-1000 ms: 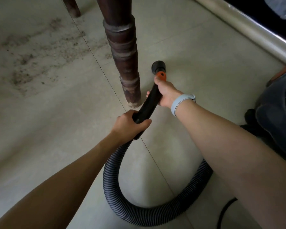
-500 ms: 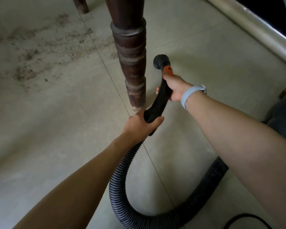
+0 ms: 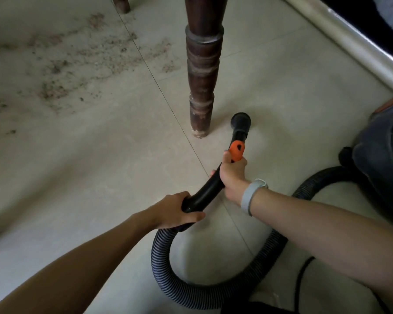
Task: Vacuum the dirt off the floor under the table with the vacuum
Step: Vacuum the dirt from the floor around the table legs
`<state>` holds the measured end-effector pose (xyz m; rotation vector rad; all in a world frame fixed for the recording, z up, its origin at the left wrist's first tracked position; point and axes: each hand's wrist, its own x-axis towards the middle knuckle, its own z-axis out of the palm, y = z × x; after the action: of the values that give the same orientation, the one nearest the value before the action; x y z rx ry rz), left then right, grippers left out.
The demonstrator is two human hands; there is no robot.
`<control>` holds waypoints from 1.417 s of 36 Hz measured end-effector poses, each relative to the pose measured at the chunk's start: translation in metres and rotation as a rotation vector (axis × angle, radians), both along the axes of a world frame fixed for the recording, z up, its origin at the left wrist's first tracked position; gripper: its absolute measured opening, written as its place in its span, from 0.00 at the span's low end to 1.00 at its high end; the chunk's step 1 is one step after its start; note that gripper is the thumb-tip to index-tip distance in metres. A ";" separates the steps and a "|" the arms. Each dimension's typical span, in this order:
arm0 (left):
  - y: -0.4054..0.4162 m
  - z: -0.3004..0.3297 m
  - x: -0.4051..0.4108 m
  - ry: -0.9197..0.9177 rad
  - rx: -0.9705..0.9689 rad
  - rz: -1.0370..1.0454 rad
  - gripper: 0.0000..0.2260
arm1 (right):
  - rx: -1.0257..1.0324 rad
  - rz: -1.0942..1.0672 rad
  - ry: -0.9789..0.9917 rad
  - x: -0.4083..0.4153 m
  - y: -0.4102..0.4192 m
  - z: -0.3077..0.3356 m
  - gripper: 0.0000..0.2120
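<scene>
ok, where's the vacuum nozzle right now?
Head view, right of centre: the vacuum nozzle sits just right of the table leg, ahead of the right hand; the dirt lies across the leg, upper left.

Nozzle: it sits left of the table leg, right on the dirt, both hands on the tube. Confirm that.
Not quite. In the head view the nozzle sits right of the table leg, on bare floor; the dirt lies left of the leg. Both the left hand and the right hand do grip the tube.
</scene>
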<state>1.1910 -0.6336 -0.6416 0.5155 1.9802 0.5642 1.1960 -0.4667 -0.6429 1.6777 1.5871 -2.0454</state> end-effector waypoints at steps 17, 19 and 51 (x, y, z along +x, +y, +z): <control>-0.011 0.004 0.029 -0.157 0.127 -0.348 0.11 | 0.382 -0.212 -0.311 0.089 -0.017 0.012 0.25; -0.010 0.005 0.027 -0.166 0.120 -0.325 0.15 | 0.380 -0.190 -0.262 0.088 -0.018 0.017 0.23; 0.019 0.024 0.065 -0.068 0.323 -0.485 0.14 | 0.141 -0.637 -0.155 0.162 -0.017 0.001 0.17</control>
<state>1.2556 -0.6150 -0.6172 1.1228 1.6225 0.5816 1.3582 -0.4838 -0.6419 2.5860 1.2791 -1.9846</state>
